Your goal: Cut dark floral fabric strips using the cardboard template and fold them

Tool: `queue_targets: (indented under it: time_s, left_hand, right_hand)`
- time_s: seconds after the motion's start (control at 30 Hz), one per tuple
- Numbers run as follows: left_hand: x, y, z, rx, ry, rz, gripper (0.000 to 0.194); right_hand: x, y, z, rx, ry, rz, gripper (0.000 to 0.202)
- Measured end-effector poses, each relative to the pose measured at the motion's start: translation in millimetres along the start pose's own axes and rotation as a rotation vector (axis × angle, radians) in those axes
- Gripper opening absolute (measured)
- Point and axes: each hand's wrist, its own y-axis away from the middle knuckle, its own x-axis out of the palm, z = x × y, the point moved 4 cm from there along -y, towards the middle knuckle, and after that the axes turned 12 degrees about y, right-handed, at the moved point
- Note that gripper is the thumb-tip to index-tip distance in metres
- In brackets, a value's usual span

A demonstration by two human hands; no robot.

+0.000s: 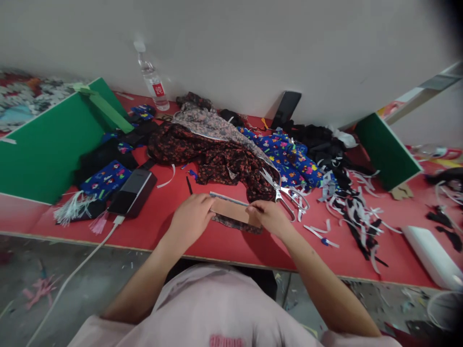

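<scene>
A strip of brown cardboard (233,212) lies across a dark patterned fabric piece (240,225) just above the red tabletop. At its left end my left hand (195,214) is closed, pinching the card and the cloth together. My right hand (265,214) grips the right end, thumb on top of the card. Close beyond my right hand rest metal scissors (284,192), their blades touching the dark floral fabric (202,152). That fabric is heaped behind both hands, its paler underside turned up in part.
Blue printed fabric (289,156) and white and black scraps (356,207) lie to the right. A power bank (133,193) with a white cable stands left. Green dividers (65,144) flank the red table (217,246). A water bottle (154,82) and a phone (287,108) are by the wall.
</scene>
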Motion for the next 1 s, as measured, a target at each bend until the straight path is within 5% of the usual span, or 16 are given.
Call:
queue_targets:
  time_s: [0.17, 0.37, 0.63, 1.0]
  left_hand:
    - [15.9, -13, 0, 0.152, 0.084, 0.095, 0.048]
    - [23.5, -20, 0, 0.185, 0.097, 0.138, 0.042]
    - [26.7, -24, 5, 0.155, 0.134, 0.151, 0.046]
    - [17.0, -9, 23, 0.017, 0.194, 0.078, 0.052]
  right_hand:
    - [3, -1, 2, 0.004, 0.021, -0.003, 0.026]
    - [7, 7, 1, -0.041, 0.137, -0.105, 0.021]
    - [12, 21, 8, -0.132, 0.467, -0.169, 0.044]
    - [14, 19, 2, -0.131, 0.54, -0.202, 0.047]
